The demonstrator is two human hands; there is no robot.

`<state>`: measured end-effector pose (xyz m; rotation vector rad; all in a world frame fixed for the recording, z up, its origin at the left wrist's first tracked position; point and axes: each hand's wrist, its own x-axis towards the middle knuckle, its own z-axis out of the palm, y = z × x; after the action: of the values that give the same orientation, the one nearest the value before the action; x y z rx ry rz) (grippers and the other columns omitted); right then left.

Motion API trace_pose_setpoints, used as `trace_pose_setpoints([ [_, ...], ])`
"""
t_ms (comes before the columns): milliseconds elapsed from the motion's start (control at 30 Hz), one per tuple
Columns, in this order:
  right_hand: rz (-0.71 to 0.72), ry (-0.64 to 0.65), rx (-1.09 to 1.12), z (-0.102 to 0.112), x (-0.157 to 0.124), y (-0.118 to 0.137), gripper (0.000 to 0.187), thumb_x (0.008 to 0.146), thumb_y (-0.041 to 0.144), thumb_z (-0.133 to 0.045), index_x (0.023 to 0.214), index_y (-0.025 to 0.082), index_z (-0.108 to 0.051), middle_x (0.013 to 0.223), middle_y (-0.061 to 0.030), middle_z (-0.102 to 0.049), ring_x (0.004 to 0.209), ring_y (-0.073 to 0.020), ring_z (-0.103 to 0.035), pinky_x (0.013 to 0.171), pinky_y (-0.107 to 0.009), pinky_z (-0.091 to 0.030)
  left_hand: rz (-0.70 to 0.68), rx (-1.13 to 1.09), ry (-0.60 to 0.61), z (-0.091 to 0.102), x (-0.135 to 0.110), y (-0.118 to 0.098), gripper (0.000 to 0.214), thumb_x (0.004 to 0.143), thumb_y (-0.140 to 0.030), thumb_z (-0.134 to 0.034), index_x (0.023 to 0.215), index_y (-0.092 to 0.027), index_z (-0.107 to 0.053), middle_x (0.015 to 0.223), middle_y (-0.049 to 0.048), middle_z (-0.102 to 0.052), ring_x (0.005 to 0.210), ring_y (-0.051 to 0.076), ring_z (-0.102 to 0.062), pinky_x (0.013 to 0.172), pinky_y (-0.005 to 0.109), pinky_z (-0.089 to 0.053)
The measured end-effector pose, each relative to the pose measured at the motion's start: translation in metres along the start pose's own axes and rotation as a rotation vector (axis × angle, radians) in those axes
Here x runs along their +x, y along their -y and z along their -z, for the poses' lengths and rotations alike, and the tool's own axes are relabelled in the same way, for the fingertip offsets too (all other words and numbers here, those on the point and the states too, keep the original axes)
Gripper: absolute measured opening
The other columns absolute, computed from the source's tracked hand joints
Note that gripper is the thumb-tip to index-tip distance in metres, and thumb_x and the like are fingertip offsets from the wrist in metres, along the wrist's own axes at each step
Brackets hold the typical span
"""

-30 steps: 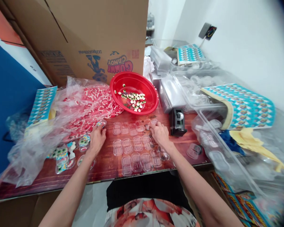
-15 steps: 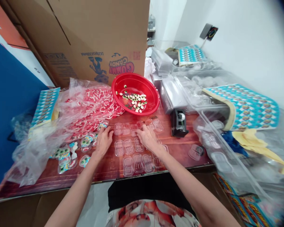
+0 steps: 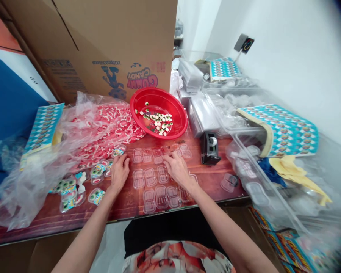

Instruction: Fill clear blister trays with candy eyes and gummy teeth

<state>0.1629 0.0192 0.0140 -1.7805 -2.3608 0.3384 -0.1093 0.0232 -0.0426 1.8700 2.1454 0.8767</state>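
Observation:
Several clear plastic blister shells (image 3: 156, 181) lie in rows on the red-brown table (image 3: 125, 204). My right hand (image 3: 176, 168) rests palm down on the middle of these shells, fingers spread over them. My left hand (image 3: 119, 170) lies flat on the table just left of the shells, fingers stretched forward, holding nothing. A red bowl (image 3: 158, 113) with small eyeball candies stands behind the shells. Filled packets with coloured stickers (image 3: 82, 184) lie left of my left hand.
A clear bag of red-and-white candies (image 3: 102, 129) spreads at the left, before a large cardboard box (image 3: 102, 45). A black tape dispenser (image 3: 210, 148) stands right of the shells. Clear bins (image 3: 252, 170), blue sticker sheets (image 3: 284, 129) and yellow paper (image 3: 295, 170) crowd the right side.
My right hand slid left from the far right shells onto the middle ones. My left hand shifted slightly right toward the shells. The view also moved a little.

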Motion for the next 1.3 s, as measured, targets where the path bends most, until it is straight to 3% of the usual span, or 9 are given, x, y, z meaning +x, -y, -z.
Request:
trace_pose_setpoints([
  [267,-0.250,-0.127,-0.030,0.009,-0.005,-0.049,0.036,0.100,0.023,-0.040,0.127,0.020,-0.064,0.107,-0.0105,-0.063,0.097,-0.0211,-0.058,0.085,-0.029,-0.041,-0.006,0.050,-0.041,-0.004,-0.005,-0.008,0.043,0.095,-0.032,-0.039,0.120,-0.011,-0.067,0.109,0.0168,-0.064,0.101,0.030,-0.061,0.094,0.044,-0.049],
  [400,-0.279,-0.130,-0.072,0.004,-0.004,-0.063,0.041,0.098,0.017,-0.038,0.134,0.017,-0.057,0.109,-0.0119,-0.065,0.098,-0.0217,-0.061,0.086,-0.029,-0.042,-0.026,0.059,-0.058,-0.005,-0.005,-0.007,0.043,0.095,-0.031,-0.039,0.119,-0.011,-0.068,0.107,0.0161,-0.064,0.099,0.029,-0.061,0.093,0.042,-0.050],
  [767,-0.298,-0.081,-0.150,0.009,0.006,-0.069,0.038,0.098,0.013,-0.036,0.127,0.017,-0.059,0.105,-0.0120,-0.068,0.095,-0.0224,-0.064,0.082,-0.029,-0.043,0.010,0.053,-0.091,-0.006,-0.007,-0.006,0.041,0.095,-0.030,-0.038,0.116,-0.013,-0.068,0.107,0.0147,-0.065,0.099,0.028,-0.061,0.093,0.041,-0.050],
  [967,-0.286,-0.037,-0.163,0.013,0.005,-0.065,0.044,0.097,0.013,-0.037,0.137,0.019,-0.054,0.108,-0.0124,-0.066,0.094,-0.0221,-0.064,0.081,-0.030,-0.044,0.004,0.054,-0.093,-0.006,-0.007,-0.007,0.042,0.096,-0.031,-0.038,0.118,-0.011,-0.068,0.106,0.0157,-0.065,0.098,0.029,-0.061,0.091,0.041,-0.050],
  [1300,-0.281,-0.016,-0.164,0.014,0.007,-0.065,0.043,0.097,0.015,-0.038,0.137,0.018,-0.055,0.109,-0.0130,-0.066,0.096,-0.0221,-0.064,0.082,-0.029,-0.044,0.016,0.052,-0.092,-0.005,-0.007,-0.008,0.040,0.095,-0.031,-0.039,0.115,-0.014,-0.068,0.104,0.0141,-0.064,0.096,0.028,-0.061,0.090,0.041,-0.049],
])
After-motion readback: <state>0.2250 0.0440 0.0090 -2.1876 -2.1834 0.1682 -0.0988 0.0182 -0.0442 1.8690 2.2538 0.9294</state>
